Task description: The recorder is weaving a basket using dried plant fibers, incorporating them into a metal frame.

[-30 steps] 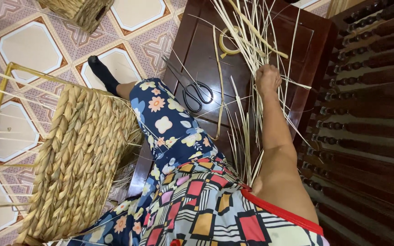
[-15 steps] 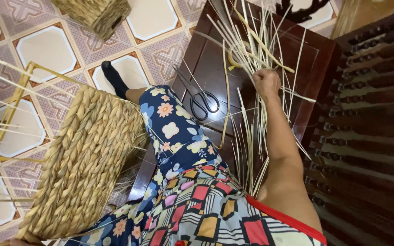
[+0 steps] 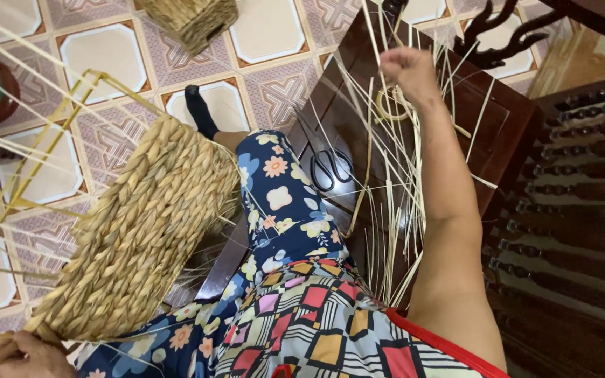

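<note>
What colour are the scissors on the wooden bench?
Black, handles and blades alike; the scissors show best in the head view.

Your woven basket (image 3: 141,231) is straw-tan, thick braided rows, on a yellow wire frame (image 3: 50,133). The loose straw strands (image 3: 393,175) your right hand (image 3: 407,70) grips are pale yellow-cream. Desk (image 3: 498,140) is dark reddish-brown, glossy wood. Scissors (image 3: 327,166) on it: black handles. Your trousers (image 3: 281,196) are navy with orange, cream and light-blue flowers; sock (image 3: 199,110) black. Your top (image 3: 330,329) is a block print of pink, orange, grey and white squares with black outlines, red trim at the armhole. Floor (image 3: 106,56) tiles: white octagons edged brown, pink-grey lattice pattern between. Second basket (image 3: 190,17) at the far edge of the floor: same tan weave.
</note>
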